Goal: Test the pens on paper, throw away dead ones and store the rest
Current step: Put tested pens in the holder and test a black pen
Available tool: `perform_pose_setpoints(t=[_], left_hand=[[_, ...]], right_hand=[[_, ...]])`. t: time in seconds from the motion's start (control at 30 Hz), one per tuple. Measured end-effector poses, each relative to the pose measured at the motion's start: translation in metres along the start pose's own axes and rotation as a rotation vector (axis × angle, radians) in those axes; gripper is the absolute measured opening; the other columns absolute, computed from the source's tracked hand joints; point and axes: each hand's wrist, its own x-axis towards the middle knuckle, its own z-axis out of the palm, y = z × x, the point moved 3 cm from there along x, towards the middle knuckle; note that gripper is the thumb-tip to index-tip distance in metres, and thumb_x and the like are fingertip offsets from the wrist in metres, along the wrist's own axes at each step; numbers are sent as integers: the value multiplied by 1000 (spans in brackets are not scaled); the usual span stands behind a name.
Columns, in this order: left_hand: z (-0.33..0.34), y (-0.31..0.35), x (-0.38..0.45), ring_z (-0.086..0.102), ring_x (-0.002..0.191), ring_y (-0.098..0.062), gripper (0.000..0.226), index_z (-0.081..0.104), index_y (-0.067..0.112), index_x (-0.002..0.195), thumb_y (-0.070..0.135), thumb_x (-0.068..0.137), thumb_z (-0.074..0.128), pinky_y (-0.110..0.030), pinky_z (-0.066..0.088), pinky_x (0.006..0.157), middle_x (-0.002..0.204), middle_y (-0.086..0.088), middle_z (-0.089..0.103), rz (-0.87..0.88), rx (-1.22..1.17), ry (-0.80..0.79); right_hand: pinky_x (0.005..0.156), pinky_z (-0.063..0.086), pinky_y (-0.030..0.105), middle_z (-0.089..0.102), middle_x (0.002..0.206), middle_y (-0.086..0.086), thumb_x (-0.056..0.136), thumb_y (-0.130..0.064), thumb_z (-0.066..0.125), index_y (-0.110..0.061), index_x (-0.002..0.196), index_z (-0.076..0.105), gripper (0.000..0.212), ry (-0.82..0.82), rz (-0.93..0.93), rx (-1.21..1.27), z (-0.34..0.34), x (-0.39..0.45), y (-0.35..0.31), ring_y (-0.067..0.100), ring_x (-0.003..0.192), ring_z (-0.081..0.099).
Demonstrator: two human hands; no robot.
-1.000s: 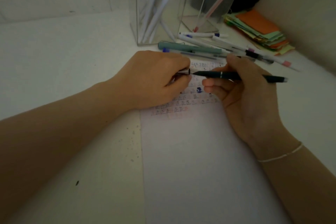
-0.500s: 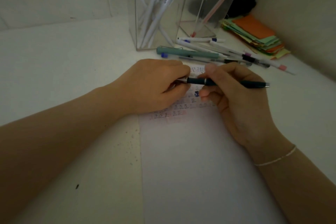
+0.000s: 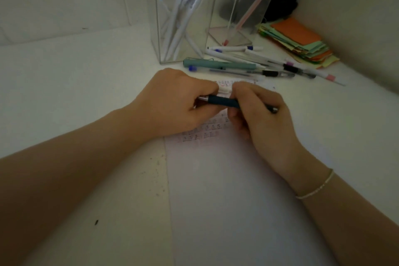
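Both hands meet over the top of the paper, sharing one dark teal pen. The pen lies nearly level, its long axis running left to right with a slight downward slant to the right. Its silver end points left, tucked into the left hand, whose fingers are curled closed around that end. The right hand wraps the barrel, fingers folded over it, and the far end pokes out past the knuckles. Small test scribbles sit on the sheet just beneath the hands. Beyond them, a loose row of pens lies on the white desk, beside a clear holder of white pens. A stack of coloured notes sits far right.
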Motion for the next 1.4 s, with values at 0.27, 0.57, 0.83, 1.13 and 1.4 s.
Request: perform_pose_setpoints(t=[0.27,0.57,0.83,1.13,1.4], left_hand=[[-10,11,14,50,47,-21,29,53,16,69,40,80,43,-25,35,49,54,10,44,-128,64,65],[-6,104,69,53,61,-2,18,49,25,97,24,86,62,-15,40,56,75,10,56,-290,-312,-26],[85,223,67,57,78,-1,6,59,24,92,20,89,55,-10,40,68,89,7,60,35,-380,-308],[135,300,72,58,82,-16,13,60,17,99,17,88,53,-29,46,73,94,1,56,219,-293,-320],[133,289,79,56,82,-12,12,59,16,100,16,90,52,-24,46,72,96,1,56,224,-253,-330]], right_hand=[[43,44,24,58,51,10,92,-16,57,-4,76,60,20,20,-67,146,-16,3,-22,19,40,49],[56,57,21,68,57,2,86,-4,62,-12,77,66,12,364,-116,-23,-208,-88,-93,13,51,65],[50,47,26,62,55,0,89,-27,60,-17,73,65,19,993,292,-397,-334,-273,6,10,46,56],[65,50,25,68,79,8,88,-21,59,-4,81,65,19,540,747,-512,-265,-287,187,22,73,65],[83,52,37,65,106,10,91,-17,50,-10,104,60,18,344,910,-720,-247,-273,208,28,93,64]])
